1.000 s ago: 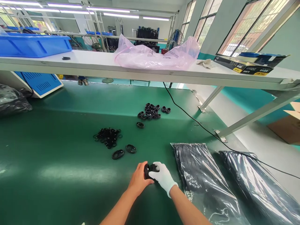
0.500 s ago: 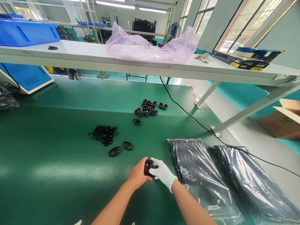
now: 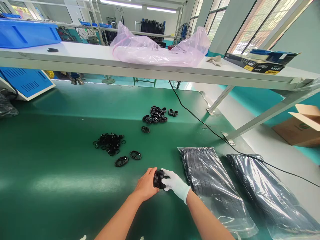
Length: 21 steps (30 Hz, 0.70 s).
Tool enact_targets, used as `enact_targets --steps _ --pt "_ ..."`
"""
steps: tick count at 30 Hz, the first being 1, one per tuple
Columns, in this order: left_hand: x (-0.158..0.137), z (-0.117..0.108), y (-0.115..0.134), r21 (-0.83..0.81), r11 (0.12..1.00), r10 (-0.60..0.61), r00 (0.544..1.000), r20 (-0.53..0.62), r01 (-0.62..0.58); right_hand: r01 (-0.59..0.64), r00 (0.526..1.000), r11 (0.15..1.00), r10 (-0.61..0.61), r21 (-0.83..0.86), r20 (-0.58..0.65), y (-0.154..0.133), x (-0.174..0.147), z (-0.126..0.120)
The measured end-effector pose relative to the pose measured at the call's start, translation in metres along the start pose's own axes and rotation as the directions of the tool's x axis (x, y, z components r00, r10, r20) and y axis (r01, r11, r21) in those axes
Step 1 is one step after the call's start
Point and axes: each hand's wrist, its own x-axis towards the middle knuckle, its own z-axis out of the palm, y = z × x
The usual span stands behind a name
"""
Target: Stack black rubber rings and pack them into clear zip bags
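Between my two hands is a stack of black rings (image 3: 158, 179), gripped at both ends just above the green table. My bare left hand (image 3: 147, 184) is closed around its left side. On its right side, my white-gloved right hand (image 3: 174, 183) has its fingers curled over the stack. Up and to the left of my hands lie two black oval rings, a nearer one (image 3: 121, 161) and another (image 3: 135, 155). A loose pile of thin black rings (image 3: 110, 143) rests farther left. Beyond them is a single small black bundle (image 3: 145, 129).
A cluster of black ring bundles (image 3: 155, 115) sits toward the back. To my right lie two clear bags of black parts, a nearer bag (image 3: 207, 176) and a farther bag (image 3: 265, 186). A black cable (image 3: 200, 120) crosses the table below a white shelf (image 3: 140, 70).
My hands have stayed together on the stack, and more of its ridged side now shows between them. The whole view has shifted slightly.
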Motion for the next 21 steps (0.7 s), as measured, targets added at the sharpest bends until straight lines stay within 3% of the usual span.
enact_targets --steps 13,16,21 --pt "0.003 -0.002 0.004 0.055 0.998 0.021 0.997 0.069 -0.024 -0.034 0.999 0.993 0.036 -0.116 0.017 -0.004 0.003 0.003" --pt "0.003 0.0 0.004 0.043 0.998 0.033 0.998 0.055 -0.035 -0.028 0.998 0.97 0.014 -0.241 -0.06 -0.005 0.002 0.012" --pt "0.002 0.001 0.001 0.043 0.998 0.047 0.998 0.052 -0.049 0.011 0.952 0.857 -0.166 -0.515 -0.257 -0.004 0.002 0.028"
